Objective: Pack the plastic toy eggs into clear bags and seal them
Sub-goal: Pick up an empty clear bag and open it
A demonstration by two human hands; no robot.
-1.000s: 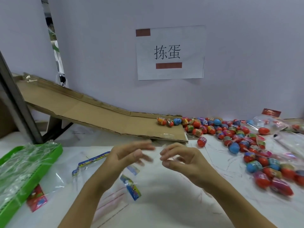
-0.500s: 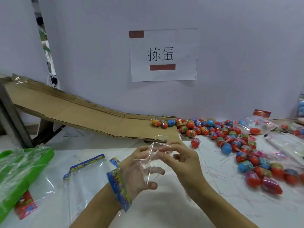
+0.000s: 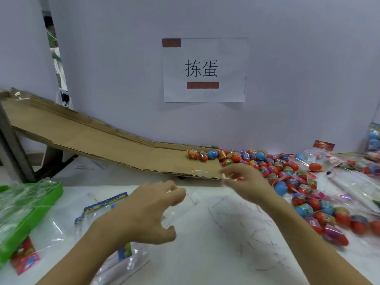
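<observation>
The eggs (image 3: pixel 287 177) lie far right, just past the loosely curled right hand (image 3: pixel 244 182), which may pinch one, while the left hand (image 3: pixel 150 212) grips the bag (image 3: pixel 131 258).

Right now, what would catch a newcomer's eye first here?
The heap of colourful toy eggs spilling from the foot of the cardboard ramp across the table's right side. Next, the paper sign taped on the wall above, then the right hand reaching toward the eggs.

eggs (image 3: pixel 287 182) right of ramp (image 3: pixel 102 140)
</observation>
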